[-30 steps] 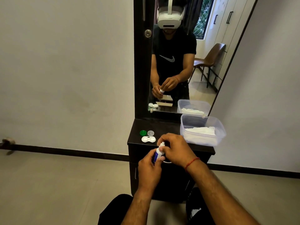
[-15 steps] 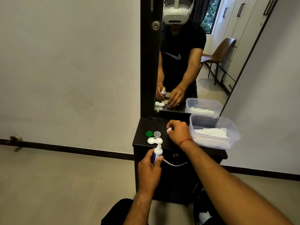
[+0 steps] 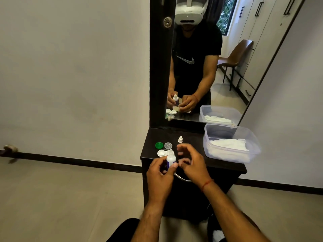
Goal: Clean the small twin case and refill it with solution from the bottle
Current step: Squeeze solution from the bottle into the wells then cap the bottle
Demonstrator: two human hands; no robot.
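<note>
Since 0.5 s ago I see the right hand [image 3: 190, 161] back from 12 o'clock to just beside the bottle [image 3: 170, 159]. The cap [image 3: 180, 139] now stands alone on the cabinet top [image 3: 194, 134]. Right fingers are loosely spread, holding nothing. The left hand [image 3: 160, 173] grips the bottle upright, long axis vertical, nozzle toward 12, at the 3 o'clock well of the open twin case [image 3: 161, 152].

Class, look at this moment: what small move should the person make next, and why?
Probably tilt the bottle, held in the left hand, nozzle down over the twin case. The bottle cap stands apart on the cabinet top, the green lid and clear lid lie off beside the case, and the right hand holds nothing.
</note>
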